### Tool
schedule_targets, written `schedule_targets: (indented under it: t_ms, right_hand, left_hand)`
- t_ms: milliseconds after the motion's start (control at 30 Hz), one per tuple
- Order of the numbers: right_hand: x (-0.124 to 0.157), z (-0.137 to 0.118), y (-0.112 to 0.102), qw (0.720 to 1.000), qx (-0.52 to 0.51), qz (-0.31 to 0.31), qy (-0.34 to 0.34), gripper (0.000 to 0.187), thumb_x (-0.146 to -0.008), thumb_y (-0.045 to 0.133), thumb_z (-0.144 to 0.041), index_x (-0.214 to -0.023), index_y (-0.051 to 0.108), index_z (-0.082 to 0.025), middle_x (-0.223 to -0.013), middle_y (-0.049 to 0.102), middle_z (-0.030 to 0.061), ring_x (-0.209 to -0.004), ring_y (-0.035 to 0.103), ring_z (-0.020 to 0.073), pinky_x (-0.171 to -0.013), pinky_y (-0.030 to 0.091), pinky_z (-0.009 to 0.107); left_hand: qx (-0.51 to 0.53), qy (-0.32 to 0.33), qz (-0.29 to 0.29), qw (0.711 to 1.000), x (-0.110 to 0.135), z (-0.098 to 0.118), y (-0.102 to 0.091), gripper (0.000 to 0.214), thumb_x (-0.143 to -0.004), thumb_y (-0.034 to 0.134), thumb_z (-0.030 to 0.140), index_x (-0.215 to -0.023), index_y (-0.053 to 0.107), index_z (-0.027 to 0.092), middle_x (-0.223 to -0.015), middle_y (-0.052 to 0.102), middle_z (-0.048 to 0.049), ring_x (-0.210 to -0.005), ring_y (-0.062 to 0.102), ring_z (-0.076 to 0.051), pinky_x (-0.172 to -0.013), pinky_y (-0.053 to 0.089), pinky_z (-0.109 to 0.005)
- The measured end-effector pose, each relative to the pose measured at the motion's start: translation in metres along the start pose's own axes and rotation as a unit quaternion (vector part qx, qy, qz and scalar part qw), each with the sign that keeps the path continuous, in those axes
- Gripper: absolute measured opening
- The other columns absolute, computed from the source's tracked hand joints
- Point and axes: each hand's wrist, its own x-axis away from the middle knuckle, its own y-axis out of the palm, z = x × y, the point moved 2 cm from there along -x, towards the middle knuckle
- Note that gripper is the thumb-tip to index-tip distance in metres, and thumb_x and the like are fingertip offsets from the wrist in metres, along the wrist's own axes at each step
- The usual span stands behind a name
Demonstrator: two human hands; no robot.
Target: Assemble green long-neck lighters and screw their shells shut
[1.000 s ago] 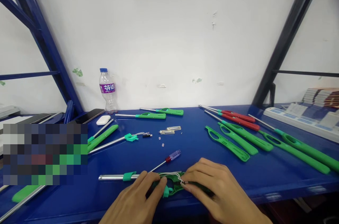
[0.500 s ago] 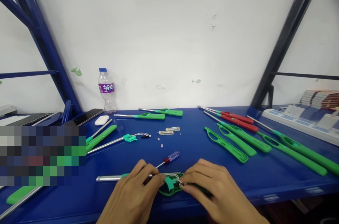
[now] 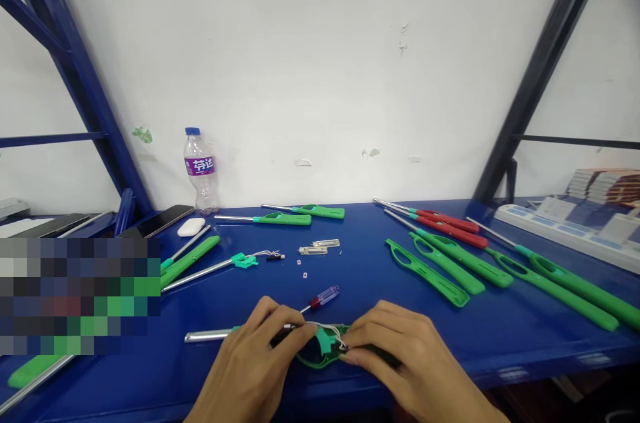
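An opened green long-neck lighter [image 3: 320,351] lies near the front edge of the blue table [image 3: 500,330], its metal tube [image 3: 207,336] pointing left. My left hand [image 3: 255,363] pinches it at the joint of tube and handle, fingers closed. My right hand [image 3: 400,360] presses down on the green handle half, fingertips pinching by the white wires [image 3: 333,332] and a teal trigger piece [image 3: 323,342]. A small screwdriver [image 3: 320,298] with a clear and red handle lies just behind my hands.
Green and red lighters [image 3: 450,256] and an open green shell [image 3: 425,272] lie to the right. More lighters [image 3: 287,216], a tube with teal piece [image 3: 215,266], small metal parts [image 3: 320,247], a water bottle [image 3: 200,170], phone [image 3: 163,220] and white case [image 3: 192,226] sit behind. A power strip [image 3: 565,236] lies far right.
My left hand has shifted slightly right and lifted its fingers into a pinch over the lighter's neck. The teal trigger piece has moved up inside the handle. My right hand has barely moved.
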Motion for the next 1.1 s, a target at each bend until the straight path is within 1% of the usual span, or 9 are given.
schedule_targets:
  t_ms: [167,333,400,500,633,733,867,1000,1100]
  right_hand:
    - [-0.001,0.0,0.0,1.0,0.004,-0.003,0.004,0.009,-0.11,0.066,-0.027,-0.107,0.075,-0.029,-0.102,0.08,-0.007,-0.088,0.068,0.0169,-0.08,0.049,0.03]
    - [-0.002,-0.001,0.0,0.999,0.0,0.018,-0.03,0.014,-0.112,0.062,-0.024,-0.112,0.077,-0.027,-0.105,0.082,-0.0032,-0.086,0.069,0.0171,-0.08,0.051,0.03]
    - [-0.002,-0.001,0.0,0.999,0.001,0.024,-0.037,0.015,-0.112,0.062,-0.025,-0.112,0.078,-0.026,-0.104,0.082,-0.0011,-0.085,0.07,0.0181,-0.078,0.052,0.031]
    - [-0.003,-0.002,0.0,0.999,0.002,0.027,-0.03,0.016,-0.112,0.062,-0.027,-0.111,0.078,-0.025,-0.101,0.082,0.0005,-0.083,0.07,0.0193,-0.077,0.053,0.032]
    - [-0.002,-0.002,-0.001,0.999,0.001,0.031,-0.025,0.015,-0.111,0.064,-0.027,-0.108,0.078,-0.025,-0.099,0.082,0.0001,-0.082,0.069,0.0189,-0.075,0.052,0.031]
    - [-0.002,-0.001,-0.001,0.999,-0.005,0.032,-0.022,0.012,-0.11,0.066,-0.028,-0.107,0.077,-0.025,-0.099,0.081,-0.0014,-0.082,0.07,0.018,-0.076,0.051,0.031]
    - [-0.004,-0.001,-0.002,0.999,-0.026,0.038,-0.005,0.012,-0.109,0.068,-0.032,-0.102,0.076,-0.026,-0.096,0.08,-0.0038,-0.082,0.07,0.0158,-0.077,0.051,0.029]
    - [-0.003,-0.002,-0.002,0.999,-0.023,0.035,-0.004,0.016,-0.109,0.067,-0.034,-0.099,0.075,-0.025,-0.093,0.079,-0.0032,-0.081,0.07,0.016,-0.076,0.051,0.029]
    - [-0.002,-0.003,-0.002,0.999,-0.014,0.03,0.0,0.015,-0.11,0.066,-0.033,-0.101,0.076,-0.025,-0.096,0.079,-0.0019,-0.083,0.071,0.0173,-0.077,0.052,0.029]
  left_hand:
    - [0.013,-0.013,-0.003,1.0,-0.005,0.0,-0.003,0.039,-0.099,0.043,-0.005,-0.114,0.067,0.021,-0.096,0.074,-0.0032,-0.082,0.064,-0.019,-0.062,0.058,-0.024]
    - [0.011,-0.006,0.004,1.0,-0.007,0.0,-0.004,0.04,-0.099,0.041,-0.003,-0.113,0.068,0.024,-0.094,0.074,-0.0019,-0.079,0.063,-0.018,-0.063,0.059,-0.023]
    - [0.016,-0.013,0.005,1.0,-0.006,0.0,-0.004,0.042,-0.098,0.041,-0.005,-0.113,0.068,0.025,-0.095,0.074,-0.0019,-0.079,0.063,-0.018,-0.063,0.059,-0.023]
    - [0.017,-0.015,-0.004,1.0,-0.006,0.0,-0.004,0.046,-0.094,0.04,-0.008,-0.113,0.068,0.024,-0.096,0.073,-0.0023,-0.079,0.063,-0.019,-0.063,0.06,-0.025]
    - [0.0,-0.011,-0.034,0.999,-0.008,0.0,-0.004,0.049,-0.091,0.041,-0.01,-0.114,0.067,0.024,-0.097,0.074,-0.0029,-0.077,0.062,-0.019,-0.059,0.058,-0.025]
    - [-0.014,-0.013,-0.053,0.998,-0.01,0.001,-0.003,0.047,-0.09,0.041,-0.011,-0.112,0.066,0.023,-0.099,0.073,-0.0034,-0.078,0.062,-0.02,-0.059,0.058,-0.026]
    - [-0.015,-0.019,-0.042,0.999,-0.012,0.004,-0.002,0.047,-0.088,0.04,-0.011,-0.109,0.065,0.023,-0.097,0.071,-0.0038,-0.08,0.061,-0.022,-0.059,0.057,-0.028]
    - [-0.008,-0.014,-0.026,1.0,-0.01,0.003,-0.001,0.042,-0.092,0.042,-0.009,-0.108,0.064,0.023,-0.097,0.07,-0.0044,-0.079,0.061,-0.021,-0.058,0.055,-0.027]
    - [-0.004,-0.003,-0.028,1.0,-0.01,0.002,-0.002,0.044,-0.093,0.04,-0.009,-0.111,0.065,0.023,-0.096,0.07,-0.0038,-0.079,0.061,-0.021,-0.06,0.056,-0.027]
